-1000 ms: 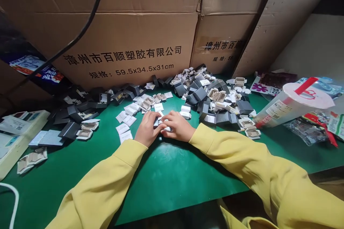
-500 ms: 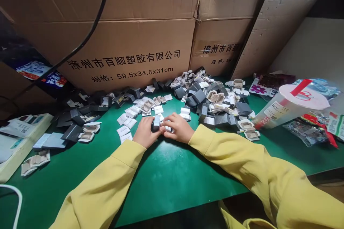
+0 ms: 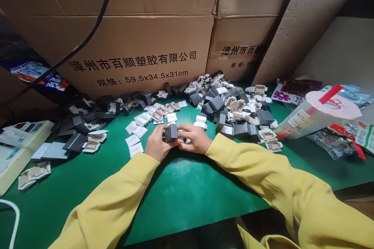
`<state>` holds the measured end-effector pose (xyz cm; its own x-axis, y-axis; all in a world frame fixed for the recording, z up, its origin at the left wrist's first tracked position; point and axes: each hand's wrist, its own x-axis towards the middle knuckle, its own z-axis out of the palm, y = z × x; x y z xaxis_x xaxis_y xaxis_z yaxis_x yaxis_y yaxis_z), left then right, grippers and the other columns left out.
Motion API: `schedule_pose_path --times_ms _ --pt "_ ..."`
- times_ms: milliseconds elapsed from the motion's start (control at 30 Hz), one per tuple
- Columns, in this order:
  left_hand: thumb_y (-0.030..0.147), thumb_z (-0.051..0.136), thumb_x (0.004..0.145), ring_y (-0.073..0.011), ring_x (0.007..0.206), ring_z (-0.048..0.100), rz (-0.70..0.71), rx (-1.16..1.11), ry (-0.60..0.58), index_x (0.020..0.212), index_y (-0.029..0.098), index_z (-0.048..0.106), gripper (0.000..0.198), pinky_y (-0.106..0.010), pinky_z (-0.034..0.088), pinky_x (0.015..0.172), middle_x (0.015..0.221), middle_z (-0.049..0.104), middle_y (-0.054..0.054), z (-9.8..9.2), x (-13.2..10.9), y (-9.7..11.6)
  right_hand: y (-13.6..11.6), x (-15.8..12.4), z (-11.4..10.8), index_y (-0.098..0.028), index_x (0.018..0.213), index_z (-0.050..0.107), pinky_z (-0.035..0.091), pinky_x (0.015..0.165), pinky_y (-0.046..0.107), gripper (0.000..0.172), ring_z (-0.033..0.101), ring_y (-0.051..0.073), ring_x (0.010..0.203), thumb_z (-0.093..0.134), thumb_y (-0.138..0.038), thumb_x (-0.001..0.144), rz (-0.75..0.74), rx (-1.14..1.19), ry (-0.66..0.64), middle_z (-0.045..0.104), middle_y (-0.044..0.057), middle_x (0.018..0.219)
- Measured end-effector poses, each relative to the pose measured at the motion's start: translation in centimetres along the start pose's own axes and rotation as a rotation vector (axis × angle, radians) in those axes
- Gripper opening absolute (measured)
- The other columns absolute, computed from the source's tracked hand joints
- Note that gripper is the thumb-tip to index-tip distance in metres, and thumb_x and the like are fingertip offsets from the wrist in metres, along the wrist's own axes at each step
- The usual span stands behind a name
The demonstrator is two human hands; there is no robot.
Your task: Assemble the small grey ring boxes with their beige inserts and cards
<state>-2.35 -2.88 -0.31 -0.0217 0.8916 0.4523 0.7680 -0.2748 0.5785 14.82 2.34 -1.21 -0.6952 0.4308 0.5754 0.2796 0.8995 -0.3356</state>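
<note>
My left hand (image 3: 157,142) is closed around a small dark grey box (image 3: 171,133), which stands upright between thumb and fingers. Against it, my right hand (image 3: 194,139) has its fingers curled over a small white folded piece (image 3: 184,140), mostly hidden beneath them. The fingertips of both hands meet at the box's right side. Just left of my left hand lie flat white cards (image 3: 136,149). Behind the hands are white folded inserts (image 3: 157,114), and another small white insert (image 3: 201,121) sits beyond my right hand.
A heap of grey boxes and inserts (image 3: 216,103) lies back right; more dark boxes (image 3: 77,140) spread left. A lidded plastic cup (image 3: 304,118) leans at right beside snack packets (image 3: 330,142). Cardboard cartons (image 3: 140,42) wall the back of the green table (image 3: 175,202). A black cable (image 3: 99,17) hangs at left.
The grey box in my left hand has turned, so its broad dark side now faces me and more of it shows. My right fingers have shifted slightly over the white piece.
</note>
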Motion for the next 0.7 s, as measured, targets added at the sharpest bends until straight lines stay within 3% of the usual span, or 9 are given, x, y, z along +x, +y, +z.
schedule_pose_path --times_ms 200,400,533,700 --pt "0.041 0.063 0.066 -0.0183 0.082 0.059 -0.037 -0.019 -0.041 0.095 0.018 0.056 0.037 -0.028 0.047 0.072 0.093 0.063 -0.005 -0.3 0.2 0.7 0.0 -0.2 0.6 -0.017 0.097 0.057 0.045 0.069 0.028 0.024 0.054 0.016 0.079 0.052 -0.036 0.083 0.042 0.084 0.044 0.064 0.008 0.095" --pt "0.042 0.061 0.069 -0.0206 0.09 0.058 -0.044 -0.051 -0.062 0.1 0.017 0.056 0.04 -0.03 0.045 0.08 0.099 0.062 -0.007 -0.1 0.2 0.8 -0.3 -0.4 1.4 -0.019 0.078 0.062 0.044 0.066 0.028 0.021 0.053 0.016 0.076 0.048 -0.031 0.086 0.063 0.052 0.093 0.065 0.008 0.097" --pt "0.043 0.054 0.075 -0.0195 0.084 0.059 -0.072 -0.09 -0.16 0.102 0.016 0.052 0.038 -0.029 0.046 0.074 0.095 0.063 -0.007 -0.1 0.3 0.9 -0.7 -0.5 1.6 -0.02 0.076 0.064 0.043 0.066 0.028 0.021 0.053 0.016 0.076 0.048 -0.028 0.086 0.102 0.036 0.082 0.065 0.008 0.096" --pt "0.044 0.051 0.077 -0.019 0.081 0.059 -0.095 -0.1 -0.213 0.102 0.017 0.049 0.037 -0.03 0.046 0.074 0.092 0.062 -0.006 -0.2 0.2 1.2 -0.7 0.0 1.2 -0.017 0.07 0.063 0.043 0.062 0.025 0.019 0.054 0.013 0.071 0.05 -0.024 0.082 0.2 0.229 0.112 0.063 0.007 0.089"
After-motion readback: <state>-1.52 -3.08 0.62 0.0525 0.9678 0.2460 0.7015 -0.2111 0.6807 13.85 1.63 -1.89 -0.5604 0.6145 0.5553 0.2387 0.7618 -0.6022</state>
